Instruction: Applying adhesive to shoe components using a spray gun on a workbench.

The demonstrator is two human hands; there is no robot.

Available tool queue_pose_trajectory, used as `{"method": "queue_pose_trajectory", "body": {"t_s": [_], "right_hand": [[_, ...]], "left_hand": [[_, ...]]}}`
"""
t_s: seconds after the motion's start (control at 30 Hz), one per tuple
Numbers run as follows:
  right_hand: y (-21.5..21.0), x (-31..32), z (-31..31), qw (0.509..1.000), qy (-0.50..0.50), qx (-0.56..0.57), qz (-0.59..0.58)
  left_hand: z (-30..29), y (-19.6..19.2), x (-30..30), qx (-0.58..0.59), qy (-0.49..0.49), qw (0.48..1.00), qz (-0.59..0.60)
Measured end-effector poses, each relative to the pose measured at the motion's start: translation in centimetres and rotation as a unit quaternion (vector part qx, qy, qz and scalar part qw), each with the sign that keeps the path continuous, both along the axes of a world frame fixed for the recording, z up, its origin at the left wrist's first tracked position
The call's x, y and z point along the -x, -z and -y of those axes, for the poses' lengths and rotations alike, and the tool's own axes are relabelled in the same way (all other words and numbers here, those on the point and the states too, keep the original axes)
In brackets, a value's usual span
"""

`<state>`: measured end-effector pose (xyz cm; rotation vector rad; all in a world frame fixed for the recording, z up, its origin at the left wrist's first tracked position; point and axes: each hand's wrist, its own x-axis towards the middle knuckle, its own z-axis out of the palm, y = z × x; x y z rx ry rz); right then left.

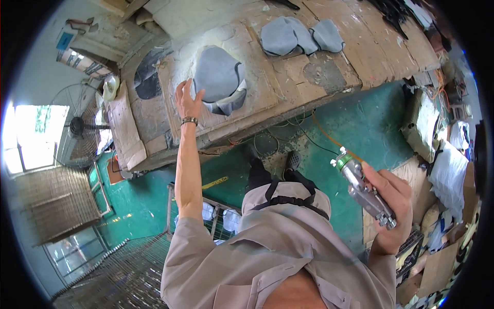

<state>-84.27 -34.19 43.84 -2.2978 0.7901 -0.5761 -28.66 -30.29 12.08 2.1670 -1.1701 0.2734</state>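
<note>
My left hand (pixel 190 99), with a watch at the wrist, reaches over the workbench with its fingers spread. Its fingertips are at the left edge of a grey-blue fabric-like piece (pixel 217 74) with dark edging, which lies on a pale-stained board (pixel 257 92). Whether they press on it I cannot tell. My right hand (pixel 392 195) is wrapped round a metal spray gun (pixel 363 188) with a green ring near its nozzle, held up to the right, away from the bench. Part of its grip is hidden by my fingers.
More grey pieces (pixel 296 36) lie farther right on the cardboard-covered bench (pixel 329 18). A large fan (pixel 77 127) stands at the left. Hoses (pixel 324 135) hang below the bench edge. Behind me on the left is a metal wire rack (pixel 118 278); boxes and bags (pixel 446 172) crowd the right side.
</note>
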Motion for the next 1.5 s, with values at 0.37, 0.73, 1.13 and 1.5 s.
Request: {"method": "queue_pose_trajectory", "body": {"t_s": [0.37, 0.73, 1.13, 1.5], "right_hand": [[0.4, 0.7, -0.1, 0.985, 0.141, -0.093, 0.021], [3.6, 4.0, 1.0, 0.986, 0.086, -0.120, 0.083], [3.5, 7.9, 0.8, 0.965, 0.196, -0.092, 0.146], [3.9, 9.9, 1.1, 0.967, 0.207, -0.107, 0.103]], "left_hand": [[3.6, -2.3, -1.6, -0.131, 0.100, 0.985, 0.048], [16.5, -17.5, 2.0, -0.116, 0.139, 0.980, 0.078], [28.6, -20.9, 13.4, 0.019, 0.248, 0.966, 0.072], [25.4, 9.3, 33.5, -0.248, 0.245, 0.933, -0.082]]}}
